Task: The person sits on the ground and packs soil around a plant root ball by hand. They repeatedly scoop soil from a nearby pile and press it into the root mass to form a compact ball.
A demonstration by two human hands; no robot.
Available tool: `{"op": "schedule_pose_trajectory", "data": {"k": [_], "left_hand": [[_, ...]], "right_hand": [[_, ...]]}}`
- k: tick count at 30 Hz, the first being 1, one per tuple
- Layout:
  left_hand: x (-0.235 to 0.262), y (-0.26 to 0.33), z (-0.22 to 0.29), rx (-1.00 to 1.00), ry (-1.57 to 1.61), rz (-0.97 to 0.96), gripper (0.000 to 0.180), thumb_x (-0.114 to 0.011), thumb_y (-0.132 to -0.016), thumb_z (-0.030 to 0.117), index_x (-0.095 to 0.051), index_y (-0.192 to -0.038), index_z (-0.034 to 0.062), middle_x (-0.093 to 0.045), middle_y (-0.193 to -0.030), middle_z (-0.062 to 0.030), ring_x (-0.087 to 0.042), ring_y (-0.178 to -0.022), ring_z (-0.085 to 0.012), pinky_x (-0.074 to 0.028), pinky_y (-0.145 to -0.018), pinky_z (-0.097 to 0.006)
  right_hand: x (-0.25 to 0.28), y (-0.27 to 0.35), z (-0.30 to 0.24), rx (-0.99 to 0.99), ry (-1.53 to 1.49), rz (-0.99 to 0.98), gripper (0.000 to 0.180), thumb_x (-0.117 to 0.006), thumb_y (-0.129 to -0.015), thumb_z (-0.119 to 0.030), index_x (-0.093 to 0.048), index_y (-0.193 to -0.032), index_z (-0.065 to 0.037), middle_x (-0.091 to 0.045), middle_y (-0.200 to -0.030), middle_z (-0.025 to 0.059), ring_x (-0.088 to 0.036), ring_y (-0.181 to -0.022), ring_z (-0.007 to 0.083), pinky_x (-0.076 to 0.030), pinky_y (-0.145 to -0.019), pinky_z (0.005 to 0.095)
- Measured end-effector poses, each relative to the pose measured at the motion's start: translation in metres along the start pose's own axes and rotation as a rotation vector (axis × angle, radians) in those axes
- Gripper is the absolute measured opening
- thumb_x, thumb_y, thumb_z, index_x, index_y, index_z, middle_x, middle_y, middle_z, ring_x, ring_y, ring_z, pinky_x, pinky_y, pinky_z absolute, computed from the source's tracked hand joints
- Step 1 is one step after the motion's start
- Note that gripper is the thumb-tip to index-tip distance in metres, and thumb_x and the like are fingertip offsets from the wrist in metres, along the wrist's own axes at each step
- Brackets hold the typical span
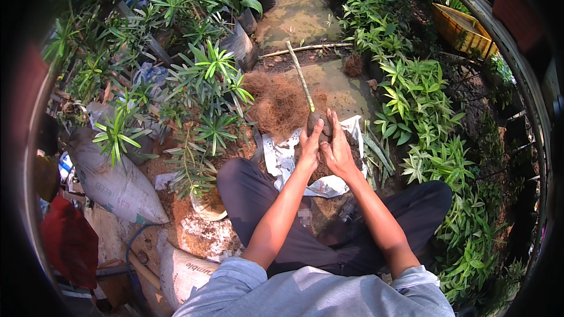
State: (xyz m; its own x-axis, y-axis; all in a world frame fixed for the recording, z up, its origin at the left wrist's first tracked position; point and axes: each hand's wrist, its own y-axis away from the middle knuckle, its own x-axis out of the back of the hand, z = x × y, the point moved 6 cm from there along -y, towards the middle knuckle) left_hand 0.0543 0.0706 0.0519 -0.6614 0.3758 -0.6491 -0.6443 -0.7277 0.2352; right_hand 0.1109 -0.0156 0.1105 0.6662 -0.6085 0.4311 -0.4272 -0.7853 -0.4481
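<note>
A green-brown stem cutting [301, 76] stands tilted up and away, its lower end set in a dark ball of soil [315, 121]. My left hand [311, 145] is closed round the near left side of that ball, thumb along it. Against its right side presses my right hand [339, 151], fingers straight and together, so the ball sits between both palms. Below the hands lies a white plastic sack [280, 158] spread open, with dark loose soil [322, 170] on it. Brown coconut fibre [273, 108] is heaped just beyond the sack, to the left.
Leafy plants [420, 135] line the right side, and taller potted plants [217, 70] stand at left. Several filled sacks [120, 185] lie at lower left. A thin stick [305, 49] crosses the path [294, 0] ahead. Cut green stems [379, 152] rest right of the white sack.
</note>
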Motion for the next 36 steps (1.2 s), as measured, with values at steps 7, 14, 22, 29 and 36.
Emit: {"op": "schedule_pose_trajectory", "data": {"k": [7,14,22,29,36], "left_hand": [[-0.008,-0.001,0.0,0.015,-0.105,-0.136,0.05,-0.081,-0.081,0.019,-0.059,-0.122,0.0011,-0.065,-0.112,-0.0056,-0.063,-0.101,-0.0158,-0.049,-0.092,-0.032],[0.004,-0.001,-0.052,0.04,-0.316,-0.162,0.079,-0.07,-0.085,0.053,-0.047,-0.138,-0.0015,-0.051,-0.136,-0.0107,-0.044,-0.128,-0.0182,-0.032,-0.109,-0.037],[0.023,0.016,-0.046,-0.191,-0.075,0.443,0.08,-0.041,-0.095,0.066,-0.041,-0.135,-0.0027,-0.048,-0.137,-0.018,-0.042,-0.133,-0.0245,-0.029,-0.114,-0.039],[0.022,0.007,-0.041,-0.012,0.129,0.302,0.084,-0.045,-0.086,0.075,-0.046,-0.129,0.0027,-0.051,-0.135,-0.0165,-0.047,-0.128,-0.0312,-0.032,-0.112,-0.046],[-0.021,0.022,-0.026,0.2,0.352,0.086,0.086,-0.039,-0.083,0.082,-0.055,-0.119,0.0056,-0.06,-0.119,-0.0122,-0.057,-0.113,-0.0269,-0.044,-0.101,-0.043]], "right_hand": [[0.037,-0.012,0.022,-0.259,-0.439,0.177,0.06,-0.034,-0.106,-0.047,-0.028,-0.148,-0.004,-0.059,-0.134,0.0165,-0.048,-0.133,0.0258,-0.029,-0.114,0.0418],[0.027,0.0,0.069,-0.454,-0.495,0.161,0.076,-0.044,-0.098,-0.062,-0.047,-0.138,0.002,-0.048,-0.145,0.0188,-0.044,-0.136,0.0257,-0.032,-0.113,0.038],[-0.014,0.019,0.065,-0.591,-0.62,0.248,0.023,-0.074,-0.088,-0.023,-0.063,-0.084,-0.004,-0.066,-0.077,0.0034,-0.062,-0.065,0.0118,-0.05,-0.062,0.0276],[-0.002,0.017,0.084,-0.823,-0.305,0.263,0.062,-0.064,-0.091,-0.05,-0.066,-0.112,0.008,-0.069,-0.107,0.0186,-0.064,-0.102,0.0239,-0.047,-0.093,0.0348],[0.005,0.006,0.061,-0.439,-0.404,0.12,0.074,-0.077,-0.081,-0.045,-0.053,-0.13,0.004,-0.062,-0.122,0.0154,-0.059,-0.113,0.0213,-0.043,-0.1,0.0338]]}}
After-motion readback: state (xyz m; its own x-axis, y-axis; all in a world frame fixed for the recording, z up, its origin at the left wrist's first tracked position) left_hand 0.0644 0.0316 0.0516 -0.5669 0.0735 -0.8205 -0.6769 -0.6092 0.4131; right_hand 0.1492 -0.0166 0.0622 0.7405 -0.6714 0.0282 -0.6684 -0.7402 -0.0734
